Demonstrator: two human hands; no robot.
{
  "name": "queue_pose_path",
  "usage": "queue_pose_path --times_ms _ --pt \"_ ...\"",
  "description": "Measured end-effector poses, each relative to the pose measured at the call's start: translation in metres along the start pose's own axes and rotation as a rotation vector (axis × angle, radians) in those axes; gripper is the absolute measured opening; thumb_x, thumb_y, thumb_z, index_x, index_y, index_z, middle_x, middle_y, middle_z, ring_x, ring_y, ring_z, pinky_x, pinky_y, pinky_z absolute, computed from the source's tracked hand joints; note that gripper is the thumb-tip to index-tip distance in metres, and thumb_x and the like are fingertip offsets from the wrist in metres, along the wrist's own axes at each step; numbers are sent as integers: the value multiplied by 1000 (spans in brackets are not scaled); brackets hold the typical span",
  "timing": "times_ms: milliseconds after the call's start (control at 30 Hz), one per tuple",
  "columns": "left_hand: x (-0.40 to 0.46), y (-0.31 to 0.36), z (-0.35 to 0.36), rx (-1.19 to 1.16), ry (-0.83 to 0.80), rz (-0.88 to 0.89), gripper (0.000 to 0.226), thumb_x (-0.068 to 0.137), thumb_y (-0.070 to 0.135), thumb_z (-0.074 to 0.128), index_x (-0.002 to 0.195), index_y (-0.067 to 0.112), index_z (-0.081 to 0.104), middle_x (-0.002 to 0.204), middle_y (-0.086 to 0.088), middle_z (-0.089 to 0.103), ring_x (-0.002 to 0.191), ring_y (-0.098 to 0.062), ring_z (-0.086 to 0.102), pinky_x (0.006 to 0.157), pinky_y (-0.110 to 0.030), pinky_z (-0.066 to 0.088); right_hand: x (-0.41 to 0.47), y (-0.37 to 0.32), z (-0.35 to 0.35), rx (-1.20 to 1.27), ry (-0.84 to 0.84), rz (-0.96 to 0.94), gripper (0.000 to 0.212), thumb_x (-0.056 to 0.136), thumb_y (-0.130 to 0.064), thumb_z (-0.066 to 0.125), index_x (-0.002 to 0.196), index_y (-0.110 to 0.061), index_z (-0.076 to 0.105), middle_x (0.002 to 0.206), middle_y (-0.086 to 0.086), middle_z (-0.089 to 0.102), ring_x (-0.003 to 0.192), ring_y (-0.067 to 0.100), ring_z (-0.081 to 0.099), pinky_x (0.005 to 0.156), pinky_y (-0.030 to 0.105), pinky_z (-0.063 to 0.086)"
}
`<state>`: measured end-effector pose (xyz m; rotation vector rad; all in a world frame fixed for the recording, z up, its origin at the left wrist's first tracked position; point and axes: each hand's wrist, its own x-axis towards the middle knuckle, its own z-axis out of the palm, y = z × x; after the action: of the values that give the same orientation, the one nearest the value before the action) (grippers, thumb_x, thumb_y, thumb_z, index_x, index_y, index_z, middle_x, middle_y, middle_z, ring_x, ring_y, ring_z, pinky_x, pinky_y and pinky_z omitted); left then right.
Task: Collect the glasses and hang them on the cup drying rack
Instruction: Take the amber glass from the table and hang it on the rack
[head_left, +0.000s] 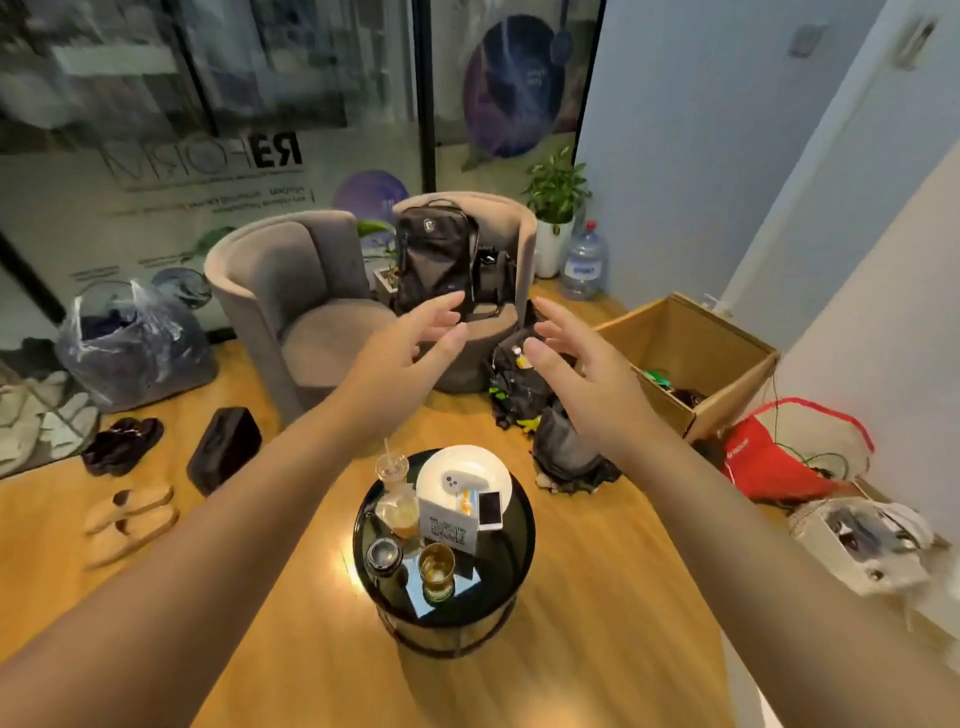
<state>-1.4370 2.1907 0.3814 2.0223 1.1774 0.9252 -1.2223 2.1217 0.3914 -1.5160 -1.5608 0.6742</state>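
Note:
A small round black table (519, 551) stands on the wooden floor below my arms. On it sit a glass with amber drink (437, 570), a clear glass of orange liquid (401, 512), a plastic cup with a straw (392, 466) and a dark empty glass (384, 556). My left hand (415, 348) and my right hand (576, 374) are both stretched out high above the table, fingers spread, palms facing each other, holding nothing. No drying rack is in view.
The table also carries a white plate (467, 462), a QR card (448, 524) and a phone (490, 509). Two grey armchairs (301, 301) with a black backpack (435, 254) stand behind. A cardboard box (696, 353), bags, shoes (122, 444) and slippers litter the floor.

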Motion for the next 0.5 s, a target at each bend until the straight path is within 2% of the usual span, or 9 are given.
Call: queue_pose_path --times_ms 67,167,300,433,500 --pt "5 -38 22 18 -26 -56 49 105 46 47 153 36 43 137 17 58 124 7 52 106 -28 45 11 37 19 3 -37 48 56 103 -50 53 157 -41 38 155 -10 50 139 5 46 102 21 39" --pt "4 -102 60 50 -58 -143 50 104 50 45 152 38 42 140 16 58 125 4 52 107 -30 45 24 98 51 -3 -97 108 56 102 -52 53 156 -43 39 154 -13 50 138 3 46 97 16 37" --pt "-16 -193 123 45 -72 -304 50 103 51 48 151 39 44 142 13 58 128 -3 54 108 -35 47 30 189 106 -1 -178 177 59 99 -59 53 155 -45 40 153 -16 50 133 1 47 99 24 44" --pt "-54 -283 191 50 -80 -471 50 102 52 51 150 43 42 147 11 55 132 -10 53 101 -29 47 19 277 159 -1 -240 257 55 101 -53 56 154 -43 43 151 -13 53 132 5 50 106 31 43" --pt "-76 -323 223 44 -79 -542 52 100 50 56 150 43 43 147 12 55 134 -11 51 97 -27 47 7 317 184 15 -284 297 54 101 -49 58 153 -42 44 152 -9 53 135 8 50 101 20 45"
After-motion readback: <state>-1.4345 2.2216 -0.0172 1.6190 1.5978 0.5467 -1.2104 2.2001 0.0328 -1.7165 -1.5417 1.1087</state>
